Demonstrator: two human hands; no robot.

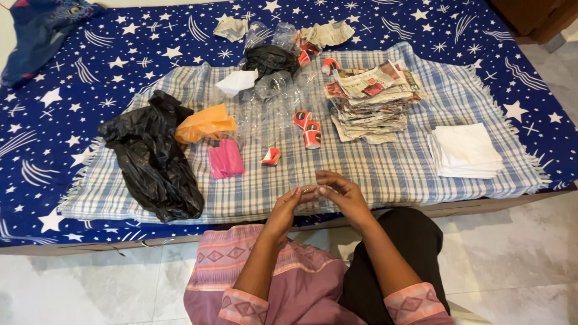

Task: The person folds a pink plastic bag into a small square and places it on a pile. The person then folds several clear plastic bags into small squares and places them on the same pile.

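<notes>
Clear plastic cup (308, 191) sits pinched between left hand (284, 210) and right hand (342, 195), each grip pressed on it. Both hover over the checked cloth (373, 171), near its front edge.

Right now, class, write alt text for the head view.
Two hands, left and right, hold a small clear cup over a checked cloth strewn with clear cups, a newspaper stack, white napkins and a black bag.

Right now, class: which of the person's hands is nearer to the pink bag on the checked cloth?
Left. The left hand lies just right of and below the pink bag; the right hand is farther right, beyond the left.
</notes>
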